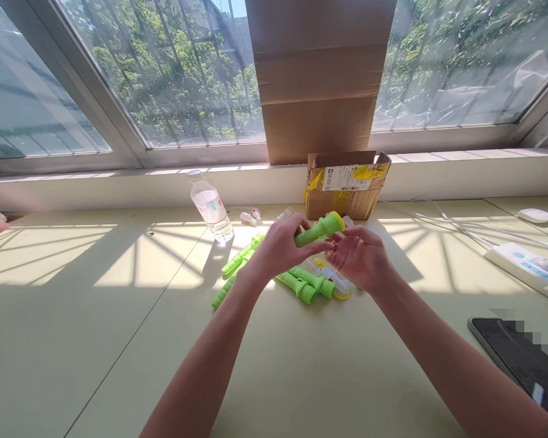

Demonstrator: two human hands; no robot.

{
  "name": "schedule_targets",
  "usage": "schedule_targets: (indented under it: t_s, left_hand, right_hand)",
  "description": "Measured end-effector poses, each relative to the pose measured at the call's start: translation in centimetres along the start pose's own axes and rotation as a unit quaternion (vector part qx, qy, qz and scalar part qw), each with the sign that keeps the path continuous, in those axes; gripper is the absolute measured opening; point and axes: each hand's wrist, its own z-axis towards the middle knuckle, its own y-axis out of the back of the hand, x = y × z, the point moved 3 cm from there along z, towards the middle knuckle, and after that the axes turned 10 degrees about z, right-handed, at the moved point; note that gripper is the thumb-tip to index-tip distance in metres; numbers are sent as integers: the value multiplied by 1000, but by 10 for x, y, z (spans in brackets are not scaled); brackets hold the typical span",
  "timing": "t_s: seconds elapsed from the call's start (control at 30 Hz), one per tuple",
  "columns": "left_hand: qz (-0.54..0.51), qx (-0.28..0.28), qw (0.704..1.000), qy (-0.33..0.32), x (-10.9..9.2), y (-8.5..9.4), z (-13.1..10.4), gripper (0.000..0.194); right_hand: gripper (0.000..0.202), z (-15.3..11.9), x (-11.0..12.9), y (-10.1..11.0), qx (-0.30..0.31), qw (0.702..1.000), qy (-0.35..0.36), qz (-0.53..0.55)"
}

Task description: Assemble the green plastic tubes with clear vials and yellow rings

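My left hand (285,242) is wrapped around a green plastic flashlight body (318,230) with a yellow ring at its right end, holding it tilted above the table. Close to that ring, my right hand (363,255) is turned palm up, fingers apart and slightly bent. Its fingertips are partly hidden by the green body, so any contact is unclear. Beneath my hands lie several more green tubes (298,286), some with threaded ends. Beside them are clear plastic parts (340,283) with yellow rings, partly covered by my right hand.
A water bottle (211,210) stands behind left, near small white-and-red pieces (251,217). An opened cardboard box (347,188) sits against the window ledge. To the right are a power strip (525,267), white cables (456,224) and a phone (520,359) on the table (347,377).
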Motion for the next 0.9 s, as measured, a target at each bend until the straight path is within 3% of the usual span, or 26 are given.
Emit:
schedule_targets:
  t_s: [0.2,0.9]
  left_hand:
    - [-21,-43,999,-10,2,1,1,36]
    - [-98,40,993,51,0,5,-2,39]
  right_hand:
    - [17,-2,6,-2,-1,1000,9,-15]
    - [17,-2,3,-1,-7,999,7,-53]
